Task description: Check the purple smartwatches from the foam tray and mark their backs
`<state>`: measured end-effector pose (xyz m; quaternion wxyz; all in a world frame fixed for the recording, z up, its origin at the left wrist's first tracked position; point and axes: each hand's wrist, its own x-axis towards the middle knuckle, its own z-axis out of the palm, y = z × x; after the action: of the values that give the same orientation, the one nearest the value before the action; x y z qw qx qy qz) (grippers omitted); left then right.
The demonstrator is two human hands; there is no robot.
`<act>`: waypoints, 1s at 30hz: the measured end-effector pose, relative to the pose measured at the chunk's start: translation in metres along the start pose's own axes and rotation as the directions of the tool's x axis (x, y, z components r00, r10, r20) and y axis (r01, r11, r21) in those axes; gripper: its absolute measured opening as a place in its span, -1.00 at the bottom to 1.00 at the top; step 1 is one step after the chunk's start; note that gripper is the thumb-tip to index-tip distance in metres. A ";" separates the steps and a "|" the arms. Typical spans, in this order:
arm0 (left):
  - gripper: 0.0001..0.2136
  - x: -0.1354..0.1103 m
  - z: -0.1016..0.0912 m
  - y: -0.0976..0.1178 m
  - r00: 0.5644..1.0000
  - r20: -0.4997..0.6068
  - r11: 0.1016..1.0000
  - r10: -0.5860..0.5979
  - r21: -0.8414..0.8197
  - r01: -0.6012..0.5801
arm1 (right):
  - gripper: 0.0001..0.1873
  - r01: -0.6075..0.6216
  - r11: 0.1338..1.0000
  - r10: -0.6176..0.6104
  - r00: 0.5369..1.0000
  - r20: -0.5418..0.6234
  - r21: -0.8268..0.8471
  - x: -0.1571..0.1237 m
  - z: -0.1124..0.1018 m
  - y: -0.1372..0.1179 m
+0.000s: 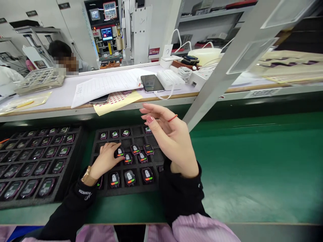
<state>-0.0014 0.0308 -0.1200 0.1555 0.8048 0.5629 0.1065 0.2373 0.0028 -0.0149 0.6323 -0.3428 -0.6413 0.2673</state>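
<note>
My left hand, with a gold watch on the wrist, has its thumb and fingers around a small smartwatch body with a lit screen. That piece is over the black foam tray, close to another smartwatch body by my thumb tip. More lit smartwatch bodies sit in the tray, such as one in the front row; several pockets hold nothing. My right hand, a red ring on one finger, is raised above the tray's right side. Its fingers are stretched out and hold nothing. It hides part of the tray.
A second foam tray full of smartwatch bodies lies at the left on the green bench mat. A slanted metal post rises at the right. The shelf behind bears papers, a phone and cables. A person sits beyond.
</note>
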 end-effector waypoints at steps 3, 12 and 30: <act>-0.56 0.006 0.008 -0.008 0.999 0.029 1.000 0.029 -0.010 -0.029 | -0.67 -0.002 1.000 0.002 1.000 -0.005 -0.002 0.000 -0.001 -0.001; -0.58 0.010 0.006 -0.015 0.997 0.065 0.999 0.037 -0.038 -0.034 | -0.72 -0.006 1.000 0.006 1.000 -0.005 0.009 0.000 -0.003 -0.004; -0.53 0.054 0.042 0.100 0.956 -0.001 0.955 0.295 -0.045 -0.294 | -0.80 0.089 0.996 -0.089 0.996 0.015 -0.026 0.000 -0.011 -0.005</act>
<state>0.1186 0.0440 -0.1223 0.1575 0.8763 0.4337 0.1387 0.2475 -0.0012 -0.0104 0.6346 -0.3203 -0.6637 0.2327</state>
